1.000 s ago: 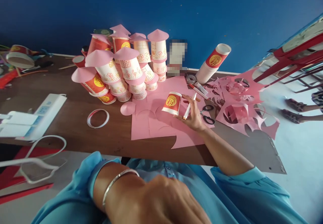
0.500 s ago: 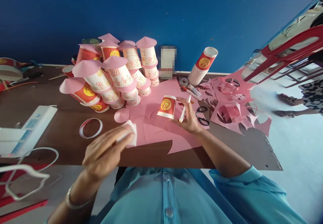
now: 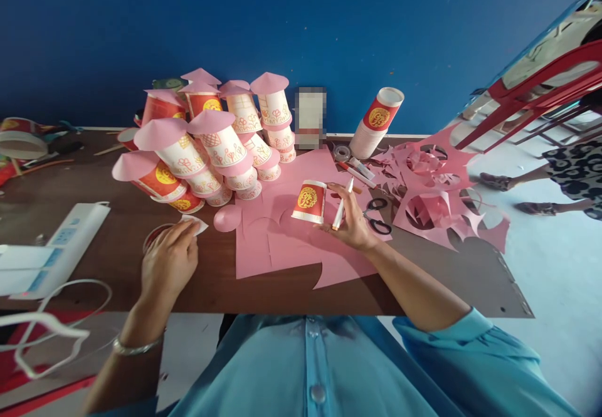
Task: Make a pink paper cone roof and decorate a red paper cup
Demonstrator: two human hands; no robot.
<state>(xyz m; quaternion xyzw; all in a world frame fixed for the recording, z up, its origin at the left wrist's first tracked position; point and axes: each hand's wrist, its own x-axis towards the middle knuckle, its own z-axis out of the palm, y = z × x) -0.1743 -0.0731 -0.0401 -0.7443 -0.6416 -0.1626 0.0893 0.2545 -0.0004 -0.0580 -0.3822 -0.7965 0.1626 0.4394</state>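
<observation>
My right hand (image 3: 350,222) rests on the pink paper sheet (image 3: 286,238) and holds a white pen (image 3: 342,202) between its fingers. Its fingertips touch an upside-down red paper cup (image 3: 309,201) with a gold emblem. My left hand (image 3: 168,263) lies on the brown table (image 3: 214,279) to the left and pinches a small white piece of paper (image 3: 197,223), covering most of a tape ring (image 3: 153,235). A small pink paper disc (image 3: 227,217) lies between the two hands.
A pile of cups with pink cone lids (image 3: 207,138) stands at the back. A sleeve of stacked cups (image 3: 379,122), scissors (image 3: 379,215) and pink paper offcuts (image 3: 433,185) lie to the right. A white box (image 3: 51,248) sits left. A person's feet (image 3: 512,194) are on the floor, right.
My left hand rose from my lap with the white paper, then came down onto the table over the tape ring. My right hand stayed at the cup with the pen.
</observation>
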